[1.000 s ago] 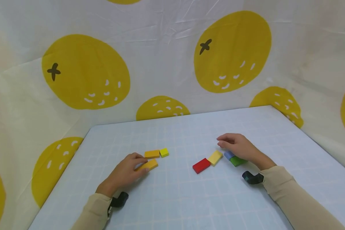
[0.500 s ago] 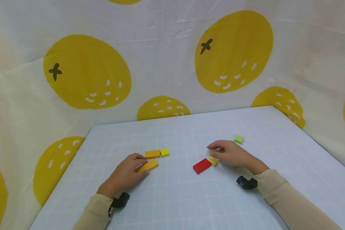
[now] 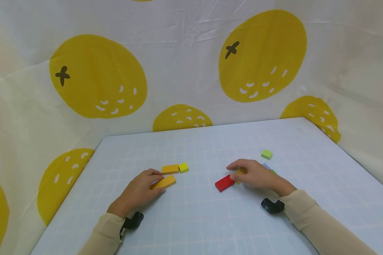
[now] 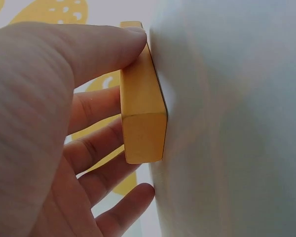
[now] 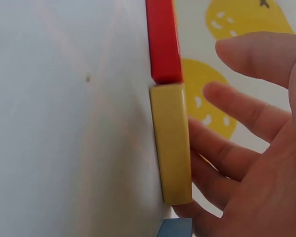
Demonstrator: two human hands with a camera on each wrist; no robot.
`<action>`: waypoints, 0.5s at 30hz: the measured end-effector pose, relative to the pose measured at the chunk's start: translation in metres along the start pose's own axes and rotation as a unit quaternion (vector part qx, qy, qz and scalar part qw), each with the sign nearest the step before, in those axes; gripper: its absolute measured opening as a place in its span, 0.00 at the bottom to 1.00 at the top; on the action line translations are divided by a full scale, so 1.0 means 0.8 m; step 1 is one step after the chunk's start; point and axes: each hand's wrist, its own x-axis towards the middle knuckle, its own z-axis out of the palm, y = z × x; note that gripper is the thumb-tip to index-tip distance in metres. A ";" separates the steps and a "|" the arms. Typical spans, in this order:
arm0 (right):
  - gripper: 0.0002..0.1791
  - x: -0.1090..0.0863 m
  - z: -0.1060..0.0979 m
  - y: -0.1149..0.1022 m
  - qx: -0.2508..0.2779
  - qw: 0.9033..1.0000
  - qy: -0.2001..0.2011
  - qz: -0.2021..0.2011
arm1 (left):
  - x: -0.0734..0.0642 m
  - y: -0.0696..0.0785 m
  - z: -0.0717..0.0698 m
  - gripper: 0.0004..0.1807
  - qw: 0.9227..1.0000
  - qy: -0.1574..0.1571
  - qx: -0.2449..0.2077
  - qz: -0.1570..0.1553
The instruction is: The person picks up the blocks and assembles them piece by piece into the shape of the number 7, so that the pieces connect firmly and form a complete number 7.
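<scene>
My left hand [image 3: 138, 190] holds an orange block [image 3: 166, 182] on the table, thumb on one side and fingers on the other; the left wrist view shows the thumb pressing the orange block [image 4: 140, 98]. My right hand [image 3: 254, 174] is over a pale yellow block [image 3: 242, 170] and partly covers it. In the right wrist view, its thumb and index finger stand apart from the pale yellow block [image 5: 171, 148], while other fingers extend behind it. One end of the pale yellow block meets a red block [image 3: 225, 183]. Whether the right fingers touch it, I cannot tell.
Beyond the left hand lie another orange block [image 3: 170, 169] and a small yellow block [image 3: 183, 167], side by side. A blue block [image 3: 266, 165] and a green block [image 3: 273, 172] show partly behind the right hand. Farther back sits a light green block [image 3: 266, 153].
My right hand has moved left and nearer, from over the blue and green blocks to the pale yellow one. The light green block has come into view. My left hand keeps its hold.
</scene>
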 end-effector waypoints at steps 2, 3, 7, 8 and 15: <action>0.20 -0.001 0.001 0.000 -0.001 1.000 -0.001 0.000 | 0.000 0.000 -0.001 0.24 1.000 0.000 0.000 0.002; 0.20 -0.001 0.002 0.001 -0.002 1.000 -0.002 0.001 | -0.001 0.001 -0.001 0.24 1.000 0.000 0.000 0.003; 0.20 -0.001 0.005 0.006 -0.003 1.000 -0.002 -0.002 | -0.001 0.002 -0.002 0.24 1.000 0.000 -0.005 0.000; 0.20 -0.001 0.006 0.007 -0.004 1.000 -0.002 -0.005 | -0.002 0.003 -0.003 0.24 1.000 0.000 -0.006 -0.001; 0.20 -0.003 0.009 0.011 -0.004 1.000 -0.006 -0.022 | -0.003 0.003 -0.003 0.22 1.000 0.004 -0.008 0.007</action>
